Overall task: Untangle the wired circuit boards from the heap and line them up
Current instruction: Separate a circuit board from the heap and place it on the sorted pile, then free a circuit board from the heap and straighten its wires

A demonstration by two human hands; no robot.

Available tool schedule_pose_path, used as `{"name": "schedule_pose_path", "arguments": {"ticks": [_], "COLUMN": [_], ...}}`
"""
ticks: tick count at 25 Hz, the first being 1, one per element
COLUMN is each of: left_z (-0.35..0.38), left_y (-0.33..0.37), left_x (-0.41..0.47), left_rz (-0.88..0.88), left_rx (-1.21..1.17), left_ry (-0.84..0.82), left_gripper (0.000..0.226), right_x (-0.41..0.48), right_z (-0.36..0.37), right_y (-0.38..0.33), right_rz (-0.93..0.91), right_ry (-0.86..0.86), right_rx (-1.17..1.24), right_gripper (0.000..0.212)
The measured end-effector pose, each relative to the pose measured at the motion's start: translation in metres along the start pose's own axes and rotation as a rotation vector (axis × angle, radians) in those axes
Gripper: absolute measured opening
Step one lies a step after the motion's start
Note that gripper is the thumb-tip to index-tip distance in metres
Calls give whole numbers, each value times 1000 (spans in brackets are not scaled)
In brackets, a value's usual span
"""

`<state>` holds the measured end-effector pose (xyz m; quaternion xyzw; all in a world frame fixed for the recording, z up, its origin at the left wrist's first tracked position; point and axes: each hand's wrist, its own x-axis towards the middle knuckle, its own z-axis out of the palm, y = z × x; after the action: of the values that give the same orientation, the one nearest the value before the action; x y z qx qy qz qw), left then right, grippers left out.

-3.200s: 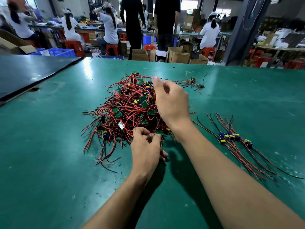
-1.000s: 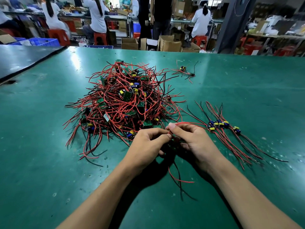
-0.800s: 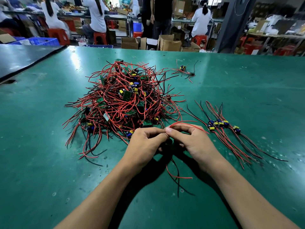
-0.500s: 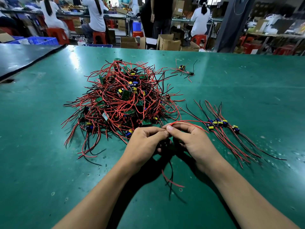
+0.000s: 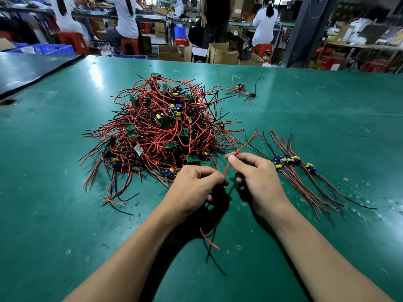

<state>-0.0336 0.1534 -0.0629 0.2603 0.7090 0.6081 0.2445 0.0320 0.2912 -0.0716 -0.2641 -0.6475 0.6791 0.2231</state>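
A heap of small green circuit boards with red and black wires (image 5: pixel 162 129) lies in the middle of the green table (image 5: pixel 327 118). Just in front of it my left hand (image 5: pixel 194 188) grips one wired board, which is hidden under the fingers; its red and black leads (image 5: pixel 209 238) hang toward me. My right hand (image 5: pixel 257 179) pinches a red wire (image 5: pixel 244 144) of that board, which runs up and to the right. A row of lined-up boards with their wires (image 5: pixel 294 162) lies to the right of my hands.
A small separate tangle of boards (image 5: pixel 242 89) sits at the far side of the table. A dark mat (image 5: pixel 26 70) lies at the left. Beyond the table are cardboard boxes (image 5: pixel 222 54), red stools and several seated and standing people.
My hands pulled one board out of the heap toward me. In the last second my right hand drew its red wire out straighter, up and to the right; the hanging leads slid nearer.
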Motion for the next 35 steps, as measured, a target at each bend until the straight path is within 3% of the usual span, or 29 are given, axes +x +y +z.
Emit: {"name": "schedule_pose_path", "arguments": {"ticks": [6, 9, 16, 22, 26, 31, 35], "left_z": [-1, -2, -4, -5, -5, -5, -5], "left_y": [1, 2, 4, 4, 4, 3, 4], "left_x": [-1, -2, -4, -5, -5, -5, -7], "left_rz": [-22, -17, -12, -9, -15, -18, -12], "left_rx": [-44, -21, 26, 39, 13, 10, 21], "left_ry": [-31, -57, -91, -120, -121, -126, -99], "left_gripper": [20, 19, 20, 18, 18, 15, 14], "right_x": [9, 10, 15, 15, 13, 13, 14], "right_z": [-1, -4, -15, -22, -24, -27, -26], "right_y": [-8, -9, -16, -23, -25, -24, -18], "right_rz": [77, 159, 173, 368, 357, 439, 310], "right_ry": [15, -15, 81, 6, -39, -136, -33], "right_rx": [386, 456, 624, 877, 876, 891, 704], "right_gripper": [21, 28, 19, 36, 39, 25, 36]}}
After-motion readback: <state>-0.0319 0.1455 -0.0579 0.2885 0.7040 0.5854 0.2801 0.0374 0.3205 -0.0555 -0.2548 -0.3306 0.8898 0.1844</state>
